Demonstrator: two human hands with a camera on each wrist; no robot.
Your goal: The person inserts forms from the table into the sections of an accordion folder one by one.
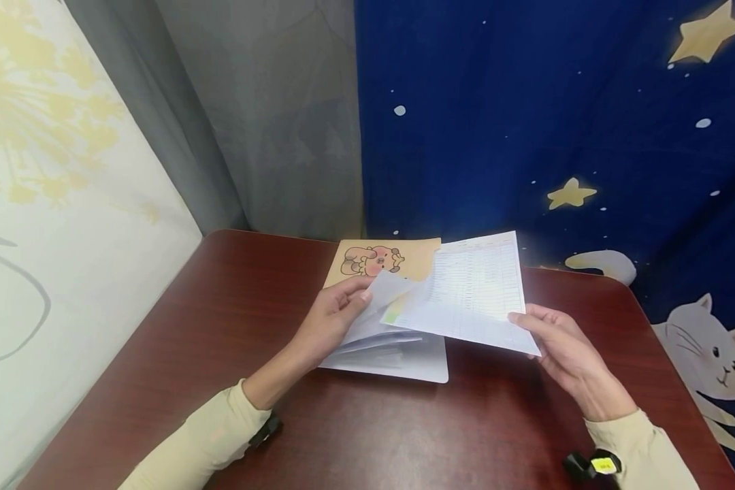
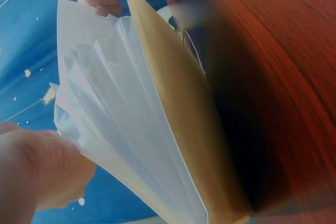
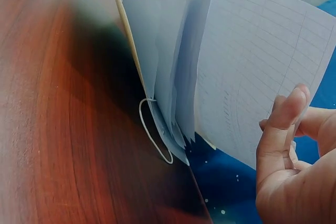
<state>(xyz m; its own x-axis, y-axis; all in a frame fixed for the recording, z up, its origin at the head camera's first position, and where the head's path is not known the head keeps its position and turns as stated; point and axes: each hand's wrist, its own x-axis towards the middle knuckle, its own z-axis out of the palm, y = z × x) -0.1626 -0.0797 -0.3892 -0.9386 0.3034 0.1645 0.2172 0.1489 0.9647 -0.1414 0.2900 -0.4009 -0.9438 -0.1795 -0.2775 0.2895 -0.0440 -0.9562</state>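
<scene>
An accordion file folder (image 1: 421, 256) stands fanned on the table, its tan cover bearing a cartoon animal. Its pale translucent pockets (image 2: 123, 93) spread apart in the left wrist view. My left hand (image 1: 326, 321) pinches the edge of a pocket between thumb and fingers. On the right, a sheet of paper (image 1: 478, 289) printed with a table hangs tilted over the folder, its lower right corner pinched by my right hand (image 1: 566, 350). The sheet's left end overlaps the pockets; whether it reaches inside one, I cannot tell. Other papers (image 3: 181, 66) show between the pockets.
The dark red-brown table (image 1: 380, 435) lies under the folder. A thin elastic loop (image 3: 170, 158) sticks out from the folder's edge. Behind the table hang a grey curtain (image 1: 282, 122) and a blue starry one (image 1: 465, 150). A white patterned surface (image 1: 67, 258) borders the left side.
</scene>
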